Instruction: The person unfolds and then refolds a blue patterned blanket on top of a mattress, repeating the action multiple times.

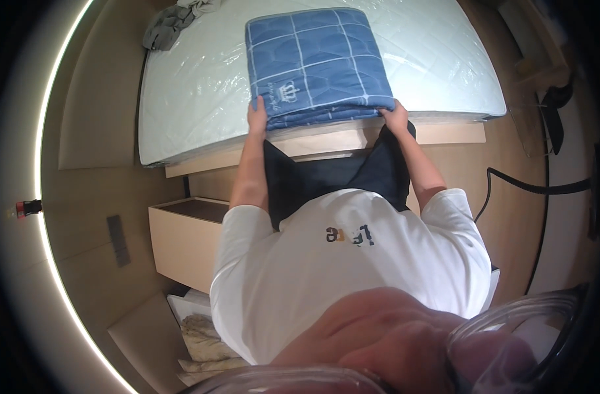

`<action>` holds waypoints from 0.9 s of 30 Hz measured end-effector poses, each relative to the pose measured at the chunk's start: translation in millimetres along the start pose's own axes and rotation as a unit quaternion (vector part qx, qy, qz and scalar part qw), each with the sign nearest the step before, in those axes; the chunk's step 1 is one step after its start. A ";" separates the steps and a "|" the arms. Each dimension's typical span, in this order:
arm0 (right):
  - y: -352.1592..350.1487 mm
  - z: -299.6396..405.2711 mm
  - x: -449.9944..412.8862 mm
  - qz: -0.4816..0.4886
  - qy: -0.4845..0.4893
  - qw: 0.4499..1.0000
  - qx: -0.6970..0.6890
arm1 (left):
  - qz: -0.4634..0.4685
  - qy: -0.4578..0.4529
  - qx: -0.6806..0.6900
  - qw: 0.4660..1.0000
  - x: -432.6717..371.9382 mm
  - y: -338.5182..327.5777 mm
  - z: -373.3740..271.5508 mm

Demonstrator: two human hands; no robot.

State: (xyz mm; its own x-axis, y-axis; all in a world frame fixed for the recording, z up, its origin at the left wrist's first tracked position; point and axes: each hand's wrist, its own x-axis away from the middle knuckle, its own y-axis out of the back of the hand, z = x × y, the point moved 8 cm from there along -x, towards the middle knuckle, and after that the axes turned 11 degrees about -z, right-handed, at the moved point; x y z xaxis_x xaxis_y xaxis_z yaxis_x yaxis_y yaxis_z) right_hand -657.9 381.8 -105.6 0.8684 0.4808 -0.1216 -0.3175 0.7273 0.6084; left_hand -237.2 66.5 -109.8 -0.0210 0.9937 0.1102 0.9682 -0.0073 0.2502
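A folded blue quilted bed pad [322, 59] with white grid lines and a crown motif lies on a plastic-wrapped mattress [196, 98], its near folded edge at the mattress's front side. My left hand [257, 115] grips the pad's near left corner, thumb on top and the other fingers hidden. At the near right corner, my right hand [395, 116] holds the edge in the same way. Several folded layers show between my two hands.
Grey crumpled cloth [169, 27] lies at the mattress's far left corner. A bedside drawer unit [187, 241] stands to my left, with crumpled fabric [206, 340] behind it. A black cable [536, 186] hangs at the right. A padded headboard [100, 108] lines the left wall.
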 end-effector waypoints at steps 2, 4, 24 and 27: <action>1.7 -0.9 18.4 0.007 0.026 0.999 0.021 | -0.064 -0.025 -0.052 0.996 11.3 11.1 4.2; -2.6 7.2 22.1 0.020 0.062 0.998 0.015 | -0.092 -0.048 -0.066 0.992 9.5 20.2 2.5; -19.2 -15.4 122.0 0.072 0.197 0.968 0.138 | 0.020 -0.364 -0.454 0.813 174.1 58.1 51.5; -1.4 -19.1 160.7 0.090 0.246 0.955 0.138 | 0.007 -0.228 -0.497 0.837 190.8 72.7 60.6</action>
State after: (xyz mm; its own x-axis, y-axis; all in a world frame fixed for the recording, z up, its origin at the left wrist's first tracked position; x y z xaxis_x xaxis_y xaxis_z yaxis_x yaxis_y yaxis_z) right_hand -525.3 467.3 -141.0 0.5035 0.8075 -0.3072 -0.2734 0.4863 0.8299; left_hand -155.8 262.4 -128.8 0.3046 0.9308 -0.2019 0.2759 0.1166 0.9541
